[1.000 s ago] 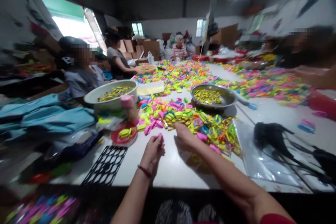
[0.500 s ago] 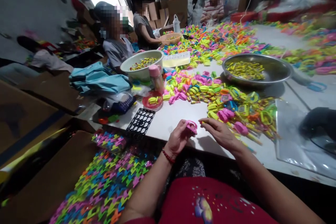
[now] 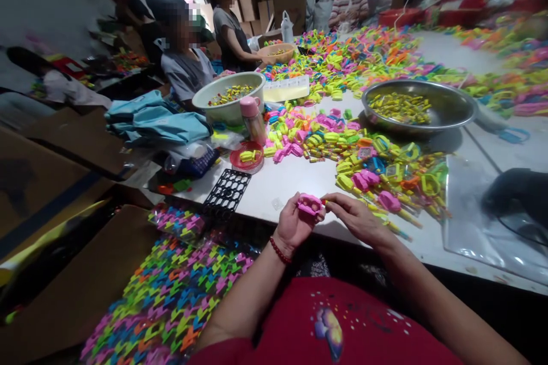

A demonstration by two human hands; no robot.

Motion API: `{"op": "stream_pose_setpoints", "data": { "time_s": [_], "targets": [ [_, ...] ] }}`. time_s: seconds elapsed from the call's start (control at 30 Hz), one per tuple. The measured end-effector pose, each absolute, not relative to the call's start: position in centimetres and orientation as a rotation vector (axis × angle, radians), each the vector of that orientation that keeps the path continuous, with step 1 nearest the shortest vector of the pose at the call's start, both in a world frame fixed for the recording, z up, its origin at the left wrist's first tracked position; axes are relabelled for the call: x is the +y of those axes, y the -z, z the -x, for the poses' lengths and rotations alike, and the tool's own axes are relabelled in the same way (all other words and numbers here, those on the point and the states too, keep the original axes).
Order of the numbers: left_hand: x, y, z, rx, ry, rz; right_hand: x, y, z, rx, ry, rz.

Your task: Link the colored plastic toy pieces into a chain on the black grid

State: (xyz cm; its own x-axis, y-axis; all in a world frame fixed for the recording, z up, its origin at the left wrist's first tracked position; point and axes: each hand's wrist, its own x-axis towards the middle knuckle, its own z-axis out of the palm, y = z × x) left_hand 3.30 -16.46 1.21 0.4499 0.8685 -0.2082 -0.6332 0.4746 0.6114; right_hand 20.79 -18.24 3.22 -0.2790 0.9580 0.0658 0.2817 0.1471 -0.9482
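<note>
Left hand (image 3: 293, 222) clamps pink clip (image 3: 310, 204) above counter (image 3: 291, 182) edge, steadying it; right hand (image 3: 357, 218) fingers pinched, apparently on a small yellow piece.

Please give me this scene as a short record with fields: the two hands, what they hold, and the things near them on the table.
left hand: holds pink plastic piece, above the edge of the white table
right hand: fingertips at the pink piece, pinching a small yellow part, too small to identify
near the hands: pile of coloured plastic pieces, black grid tray
farther: metal bowl, pale green bowl, pink-capped bottle
</note>
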Motion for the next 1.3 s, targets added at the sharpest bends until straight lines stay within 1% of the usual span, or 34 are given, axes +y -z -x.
{"op": "stream_pose_setpoints", "data": {
  "time_s": [0.13,0.37,0.5,0.63,0.77,1.17,1.23,1.3],
  "targets": [
    [-16.4,-0.9,-3.4,0.556,-0.962,-0.44,-18.1,-3.1,-20.8,-1.712,-1.146,1.243],
    [-16.3,-0.3,-3.9,0.428,-1.041,-0.348,-18.3,-3.2,-20.9,-1.769,-1.113,1.341],
    [-16.1,0.0,-4.1,0.454,-1.056,-0.318,-18.4,-3.4,-20.6,-1.839,-1.034,1.346],
    [-16.2,-0.1,-4.0,0.457,-1.09,-0.472,-18.3,-3.6,-20.3,-1.906,-0.935,1.374],
    [-16.4,-0.5,-4.0,0.47,-1.12,-0.655,-18.2,-3.8,-20.1,-1.911,-0.9,1.384],
    [-16.2,0.8,-4.1,0.557,-1.171,-0.648,-18.3,-2.3,-18.8,-1.974,-0.661,1.467],
    [-15.8,1.1,-4.1,0.604,-1.163,-0.69,-18.0,-2.8,-19.8,-1.965,-0.667,1.475],
    [-14.3,1.5,-3.8,0.753,-1.176,-0.782,-17.0,-3.7,-22.1,-1.888,-0.611,1.526]
  ]
}}
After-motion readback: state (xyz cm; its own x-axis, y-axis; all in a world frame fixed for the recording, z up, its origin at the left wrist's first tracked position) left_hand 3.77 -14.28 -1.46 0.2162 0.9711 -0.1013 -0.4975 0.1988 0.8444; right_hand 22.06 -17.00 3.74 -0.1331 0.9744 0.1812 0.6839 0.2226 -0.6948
